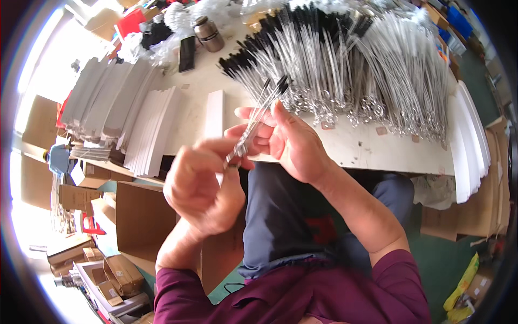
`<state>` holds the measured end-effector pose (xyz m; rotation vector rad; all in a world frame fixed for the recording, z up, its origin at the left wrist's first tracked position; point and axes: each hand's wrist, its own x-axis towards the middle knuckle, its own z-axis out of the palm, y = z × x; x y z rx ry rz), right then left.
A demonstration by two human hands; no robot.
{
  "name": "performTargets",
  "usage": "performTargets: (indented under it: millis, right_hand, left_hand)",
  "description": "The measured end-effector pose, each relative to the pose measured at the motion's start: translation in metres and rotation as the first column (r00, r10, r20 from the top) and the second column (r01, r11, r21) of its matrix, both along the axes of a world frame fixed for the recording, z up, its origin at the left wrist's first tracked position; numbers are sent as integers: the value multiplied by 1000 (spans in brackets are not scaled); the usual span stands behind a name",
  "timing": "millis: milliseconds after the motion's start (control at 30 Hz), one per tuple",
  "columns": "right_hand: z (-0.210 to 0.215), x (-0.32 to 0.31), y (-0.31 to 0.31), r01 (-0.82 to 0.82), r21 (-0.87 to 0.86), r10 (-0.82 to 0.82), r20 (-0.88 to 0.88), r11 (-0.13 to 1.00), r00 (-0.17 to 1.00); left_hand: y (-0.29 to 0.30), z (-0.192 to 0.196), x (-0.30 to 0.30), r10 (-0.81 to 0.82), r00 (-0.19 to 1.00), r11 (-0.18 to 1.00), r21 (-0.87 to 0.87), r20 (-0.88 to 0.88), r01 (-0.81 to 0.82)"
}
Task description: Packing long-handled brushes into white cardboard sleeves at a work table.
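Observation:
Several thin wire cleaning brushes (253, 122) with black bristle tips are held as a small slanting bunch over the table's front edge. My left hand (202, 186), slightly blurred, pinches the bunch at its lower, looped end. The palm of my right hand (294, 141) is turned toward the bunch, and its thumb and curled fingers steady the wire shafts partway up. Beyond my hands lies a large pile of the same brushes (324, 59), with ring ends toward me and black bristles at the far side. To its right, more brushes (402, 70) have pale bristles.
A white narrow box (214, 114) lies on the table (194, 102), left of the pile. Stacks of white boxes (154, 129) fill the left side; others (468, 143) stand at the right edge. A phone (186, 54) and metal flask (208, 34) are farther back. An open carton (144, 216) stands below left.

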<state>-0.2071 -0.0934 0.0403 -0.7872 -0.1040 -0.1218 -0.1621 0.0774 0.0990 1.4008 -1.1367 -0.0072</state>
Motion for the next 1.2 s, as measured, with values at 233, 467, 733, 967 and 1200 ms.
performTargets:
  millis: [233,467,733,967,1200]
  right_hand:
    - [29,-34,5,111,164,-89,-138,980,986]
    - [3,-54,-16,488,52,-484,-77,871,872]
    - [-37,-104,-66,712,-44,-699,-239,701,674]
    - [-103,-147,-139,794,-509,-936,-73,332,345]
    - [-111,-144,-148,736,-577,-928,-120,354,352]
  left_hand:
    - [10,-32,-41,14,995,999,30,97,-17]
    - [-18,-80,-76,-158,756,962,74,-635,263]
    - [-73,-115,-93,-55,322,793,155,-945,589]
    - [-118,-106,-66,-159,822,708,517,-546,480]
    - [-191,-104,-24,-48,985,856,515,167,-46]
